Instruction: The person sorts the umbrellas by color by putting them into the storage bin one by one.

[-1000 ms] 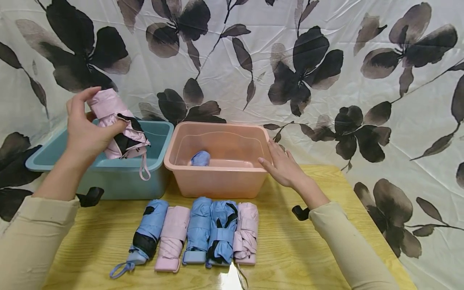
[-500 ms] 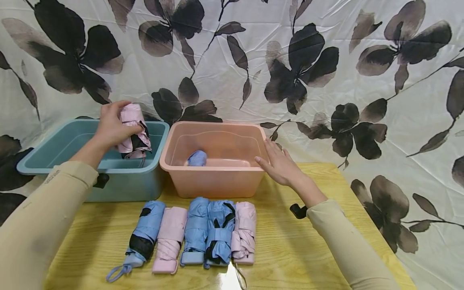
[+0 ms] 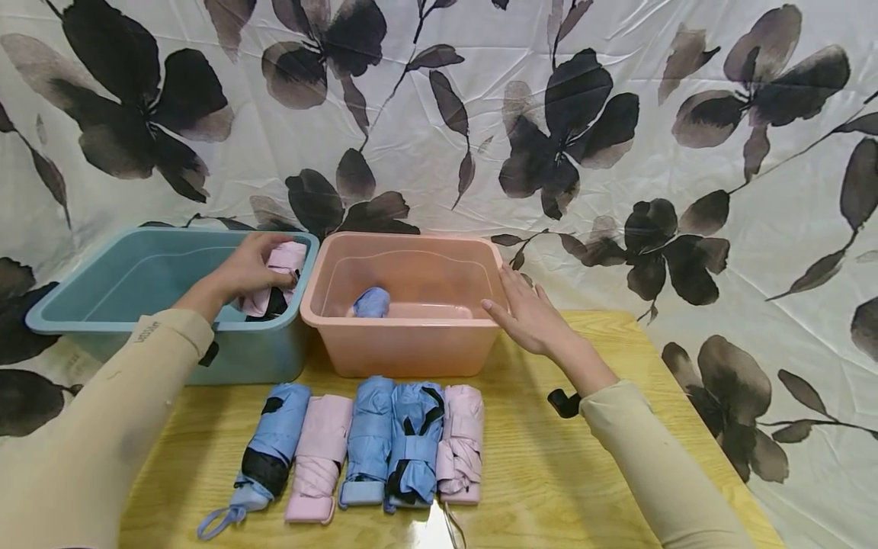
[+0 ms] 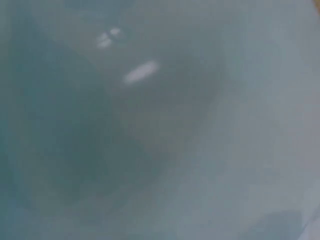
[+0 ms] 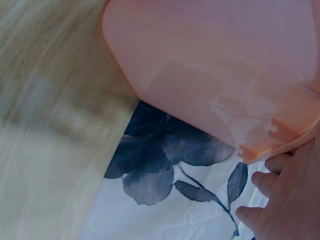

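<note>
My left hand [image 3: 243, 271] grips a folded pink umbrella [image 3: 286, 259] with black patches, down inside the right end of the blue bin [image 3: 171, 326]; the bin's front rim hides its lower end. Only blurred blue plastic fills the left wrist view. With fingers extended, my right hand [image 3: 531, 309] rests against the right rim of the peach bin [image 3: 405, 347]. Inside that bin lies a blue folded umbrella [image 3: 372, 303]. In the right wrist view, the right hand's fingers [image 5: 270, 182] lie along the peach bin's edge.
In front of the bins, a row of folded umbrellas lies on the wooden table [image 3: 549, 473]: a blue one with a loop [image 3: 270, 450], a pink one [image 3: 318, 457], two blue ones [image 3: 370, 442] and another pink one [image 3: 463, 442]. A floral cloth [image 3: 453, 152] hangs behind.
My left hand has carried the pink umbrella right and down, from above the blue bin into its right end. The right hand stays at the peach bin's rim.
</note>
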The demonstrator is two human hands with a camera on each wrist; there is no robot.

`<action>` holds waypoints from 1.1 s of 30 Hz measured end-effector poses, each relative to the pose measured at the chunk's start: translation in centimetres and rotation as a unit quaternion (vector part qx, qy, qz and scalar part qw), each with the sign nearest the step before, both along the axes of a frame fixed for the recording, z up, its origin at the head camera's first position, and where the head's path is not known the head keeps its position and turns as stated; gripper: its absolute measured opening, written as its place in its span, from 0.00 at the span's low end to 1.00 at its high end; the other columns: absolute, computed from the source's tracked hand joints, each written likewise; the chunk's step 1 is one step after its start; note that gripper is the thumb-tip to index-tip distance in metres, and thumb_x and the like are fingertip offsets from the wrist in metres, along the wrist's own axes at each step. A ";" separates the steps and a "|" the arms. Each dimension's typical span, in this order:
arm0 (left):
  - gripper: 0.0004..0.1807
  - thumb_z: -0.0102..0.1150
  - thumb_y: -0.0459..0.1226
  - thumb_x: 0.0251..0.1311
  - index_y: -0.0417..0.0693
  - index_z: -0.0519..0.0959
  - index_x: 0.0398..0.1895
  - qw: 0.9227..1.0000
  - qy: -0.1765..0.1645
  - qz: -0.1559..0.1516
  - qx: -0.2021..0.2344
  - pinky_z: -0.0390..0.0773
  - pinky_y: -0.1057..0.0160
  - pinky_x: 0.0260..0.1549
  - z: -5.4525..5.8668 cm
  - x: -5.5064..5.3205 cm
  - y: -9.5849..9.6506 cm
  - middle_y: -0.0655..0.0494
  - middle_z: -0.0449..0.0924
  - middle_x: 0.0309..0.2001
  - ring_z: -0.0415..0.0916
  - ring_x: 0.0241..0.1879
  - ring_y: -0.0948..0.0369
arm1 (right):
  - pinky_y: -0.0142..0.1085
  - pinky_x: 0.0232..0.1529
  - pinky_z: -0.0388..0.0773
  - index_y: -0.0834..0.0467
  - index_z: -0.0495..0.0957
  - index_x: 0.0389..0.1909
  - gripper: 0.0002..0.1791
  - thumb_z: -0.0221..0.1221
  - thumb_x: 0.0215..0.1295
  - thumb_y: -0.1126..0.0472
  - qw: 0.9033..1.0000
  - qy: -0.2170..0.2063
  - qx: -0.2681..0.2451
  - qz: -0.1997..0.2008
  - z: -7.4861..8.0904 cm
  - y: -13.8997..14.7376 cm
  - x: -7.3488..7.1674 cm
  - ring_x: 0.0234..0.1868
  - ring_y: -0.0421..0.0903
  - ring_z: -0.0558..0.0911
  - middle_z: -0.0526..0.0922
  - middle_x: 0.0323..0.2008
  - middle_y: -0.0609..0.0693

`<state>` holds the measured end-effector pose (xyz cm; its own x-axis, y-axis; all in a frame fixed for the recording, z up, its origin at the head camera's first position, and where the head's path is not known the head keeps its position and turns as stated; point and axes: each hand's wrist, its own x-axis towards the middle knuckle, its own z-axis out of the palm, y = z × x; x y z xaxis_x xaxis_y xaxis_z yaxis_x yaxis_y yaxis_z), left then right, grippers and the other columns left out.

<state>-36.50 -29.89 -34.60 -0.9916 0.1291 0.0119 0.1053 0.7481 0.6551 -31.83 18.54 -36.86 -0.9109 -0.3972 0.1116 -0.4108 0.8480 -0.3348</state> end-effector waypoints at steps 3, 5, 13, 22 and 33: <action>0.47 0.67 0.37 0.62 0.41 0.54 0.82 0.999 -0.030 -0.011 -0.001 0.58 0.26 0.66 -0.7 -0.1 0.0 0.26 0.44 0.77 0.55 0.67 0.31 | 0.62 0.78 0.37 0.62 0.40 0.84 0.49 0.35 0.79 0.30 1.000 0.002 -0.002 0.001 -0.1 0.0 0.1 0.83 0.56 0.43 0.41 0.84 0.57; 0.48 0.67 0.38 0.62 0.42 0.54 0.82 0.999 -0.048 -0.016 -0.006 0.58 0.25 0.66 -0.9 -0.1 -0.1 0.26 0.45 0.77 0.56 0.67 0.32 | 0.62 0.78 0.37 0.62 0.40 0.84 0.49 0.35 0.79 0.30 1.000 0.002 -0.002 0.003 -0.1 0.0 0.1 0.83 0.57 0.43 0.41 0.84 0.57; 0.45 0.64 0.40 0.64 0.40 0.55 0.81 0.991 -0.126 -0.025 -0.029 0.62 0.27 0.65 -1.1 0.0 0.0 0.25 0.49 0.76 0.59 0.66 0.31 | 0.62 0.78 0.37 0.63 0.40 0.84 0.49 0.35 0.80 0.30 1.000 0.008 0.002 0.002 -0.2 0.0 -0.2 0.83 0.57 0.43 0.41 0.84 0.58; 0.46 0.56 0.45 0.71 0.33 0.47 0.81 0.973 -0.225 -0.056 -0.006 0.76 0.36 0.59 -1.1 0.0 0.1 0.25 0.50 0.76 0.66 0.64 0.32 | 0.62 0.78 0.36 0.62 0.39 0.84 0.49 0.35 0.79 0.30 1.000 0.006 0.003 0.003 -0.1 0.0 -0.1 0.83 0.57 0.43 0.41 0.84 0.58; 0.46 0.58 0.47 0.73 0.34 0.49 0.82 0.981 -0.178 -0.084 -0.006 0.69 0.30 0.63 -0.7 0.5 0.1 0.27 0.55 0.76 0.61 0.71 0.31 | 0.61 0.79 0.36 0.62 0.39 0.84 0.49 0.35 0.79 0.30 1.000 0.002 0.002 0.001 -0.2 0.1 -0.1 0.83 0.57 0.42 0.39 0.84 0.57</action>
<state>-36.00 -29.75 -35.33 -0.8977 0.2884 -0.3332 -0.0060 0.7480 0.6637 -31.97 18.63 -37.01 -0.9094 -0.3999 0.1143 -0.4145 0.8485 -0.3289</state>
